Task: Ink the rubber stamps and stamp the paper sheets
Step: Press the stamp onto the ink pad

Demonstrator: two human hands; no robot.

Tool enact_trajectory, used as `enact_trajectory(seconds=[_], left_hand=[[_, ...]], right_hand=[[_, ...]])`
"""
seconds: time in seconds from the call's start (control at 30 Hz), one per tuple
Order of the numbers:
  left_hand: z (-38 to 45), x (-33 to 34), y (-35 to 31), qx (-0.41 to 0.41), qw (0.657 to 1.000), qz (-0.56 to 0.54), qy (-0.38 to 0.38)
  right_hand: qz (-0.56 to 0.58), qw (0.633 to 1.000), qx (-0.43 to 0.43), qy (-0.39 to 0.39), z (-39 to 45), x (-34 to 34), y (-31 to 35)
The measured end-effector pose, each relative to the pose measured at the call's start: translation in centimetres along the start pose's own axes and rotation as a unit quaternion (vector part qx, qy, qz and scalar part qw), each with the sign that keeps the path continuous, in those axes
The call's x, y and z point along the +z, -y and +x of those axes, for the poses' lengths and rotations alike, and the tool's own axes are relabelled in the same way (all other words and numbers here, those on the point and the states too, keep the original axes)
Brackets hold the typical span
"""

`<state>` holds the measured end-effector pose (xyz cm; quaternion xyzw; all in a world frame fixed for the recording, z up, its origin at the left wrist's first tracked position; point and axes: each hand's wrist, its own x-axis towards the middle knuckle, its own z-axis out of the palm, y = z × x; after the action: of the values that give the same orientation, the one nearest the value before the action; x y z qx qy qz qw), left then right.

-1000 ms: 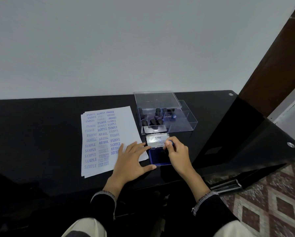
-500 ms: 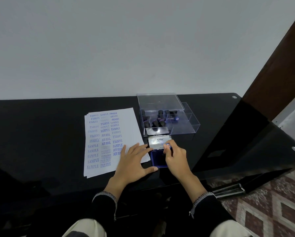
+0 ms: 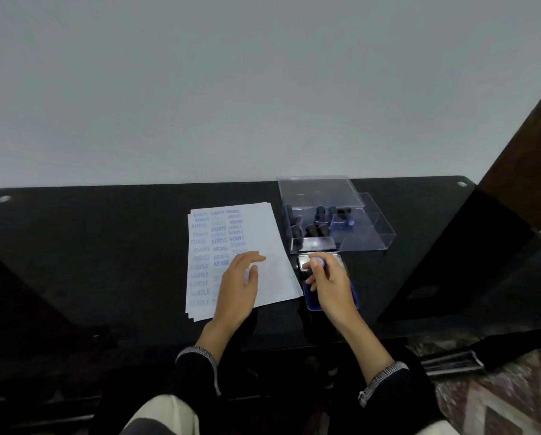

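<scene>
A stack of white paper sheets (image 3: 272, 246) lies on the black table, its left half covered in blue stamped words. My left hand (image 3: 236, 287) rests flat on the sheets with fingers spread. To the right sits the open blue ink pad (image 3: 353, 298) with its silver lid (image 3: 341, 265) tipped back. My right hand (image 3: 328, 282) grips a rubber stamp with a blue top (image 3: 319, 262) over the pad. Whether the stamp's face touches the ink is hidden by my fingers.
A clear plastic box (image 3: 372, 240) behind the ink pad holds several dark stamps (image 3: 313, 229), its lid (image 3: 319, 191) propped behind. The glossy black table (image 3: 106, 246) ends near my lap. A dark wooden frame (image 3: 526, 158) rises at the right, above a patterned floor.
My left hand slid left from the ink pad's edge onto the paper. My right hand stays at the pad with the stamp, and the blue top now shows. The camera shifted.
</scene>
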<state>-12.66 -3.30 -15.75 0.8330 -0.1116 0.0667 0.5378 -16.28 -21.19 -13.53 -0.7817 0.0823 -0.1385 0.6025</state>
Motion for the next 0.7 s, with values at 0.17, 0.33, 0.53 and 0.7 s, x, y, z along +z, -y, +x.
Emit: enact_trajectory(seconds=[0.17, 0.33, 0.53, 0.7], left_hand=[[-0.3, -5.4, 3.2, 0.021, 0.981, 0.19, -0.024], [-0.8, -8.1, 4.9, 0.011, 0.944, 0.327, 0.052], [-1.3, -7.5, 5.7, 0.029, 0.937, 0.333, 0.097], [-1.5, -7.3, 6.2, 0.08, 0.947, 0.303, 0.069]], right_hand=[[0.022, 0.997, 0.025, 0.066, 0.5, 3.9, 0.4], [0.027, 0.995, 0.009, 0.098, 0.3, 6.0, 1.3], [0.028, 0.994, -0.016, 0.106, 0.5, 7.1, 1.9], [-0.008, 0.991, -0.027, 0.132, 0.4, 7.7, 2.0]])
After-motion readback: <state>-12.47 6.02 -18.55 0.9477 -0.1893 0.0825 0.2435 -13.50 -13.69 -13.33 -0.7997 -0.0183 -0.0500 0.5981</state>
